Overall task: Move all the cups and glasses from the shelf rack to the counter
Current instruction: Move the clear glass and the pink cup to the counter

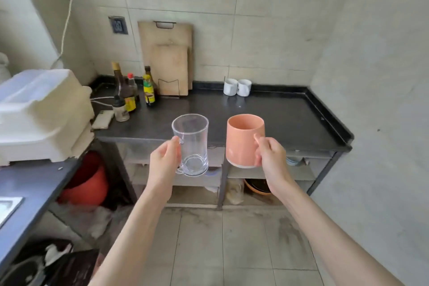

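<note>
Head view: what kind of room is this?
Most likely a home kitchen: dark counter against a tiled wall, cutting boards leaning at the back, sauce bottles beside them, sink corner at left.

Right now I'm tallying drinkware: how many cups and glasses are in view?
4: a clear glass in the left hand, a pink cup in the right hand, two white cups on the counter. Others may be hidden.

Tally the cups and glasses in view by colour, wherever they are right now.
White mugs on the counter: 2
Clear glass mug in the left hand: 1
Pink mug in the right hand: 1
Total: 4
</note>
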Demonstrator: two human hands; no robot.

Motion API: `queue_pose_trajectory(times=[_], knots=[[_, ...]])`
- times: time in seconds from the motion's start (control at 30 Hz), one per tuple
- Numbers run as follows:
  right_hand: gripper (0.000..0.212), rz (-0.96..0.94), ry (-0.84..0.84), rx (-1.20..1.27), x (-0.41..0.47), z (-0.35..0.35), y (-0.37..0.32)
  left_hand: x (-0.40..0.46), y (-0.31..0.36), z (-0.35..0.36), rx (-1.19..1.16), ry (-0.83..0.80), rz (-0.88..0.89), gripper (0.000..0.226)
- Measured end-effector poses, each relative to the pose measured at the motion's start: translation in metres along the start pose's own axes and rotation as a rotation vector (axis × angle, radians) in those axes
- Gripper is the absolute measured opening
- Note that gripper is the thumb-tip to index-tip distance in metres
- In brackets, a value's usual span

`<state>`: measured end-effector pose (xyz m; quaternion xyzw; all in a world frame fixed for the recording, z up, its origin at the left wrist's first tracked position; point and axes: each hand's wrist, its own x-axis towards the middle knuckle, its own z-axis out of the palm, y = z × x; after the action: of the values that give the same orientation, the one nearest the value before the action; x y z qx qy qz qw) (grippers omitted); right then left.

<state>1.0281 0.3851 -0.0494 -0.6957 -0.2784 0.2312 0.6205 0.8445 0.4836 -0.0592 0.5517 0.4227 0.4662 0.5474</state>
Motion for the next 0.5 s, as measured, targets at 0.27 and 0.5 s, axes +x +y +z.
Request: queue_pose_trajectory(times=[0.27,0.5], knots=[[0.03,0.071,0.133,-0.024,0.143,-0.025,0.012,0.132,-0.008,0.111,0.095,-0.167,-0.046,0.041],[0.03,0.113,0.187,-0.015,0.261,-0.039,0.03,0.219,-0.035,0.19,0.209,-0.275,-0.078,0.041]])
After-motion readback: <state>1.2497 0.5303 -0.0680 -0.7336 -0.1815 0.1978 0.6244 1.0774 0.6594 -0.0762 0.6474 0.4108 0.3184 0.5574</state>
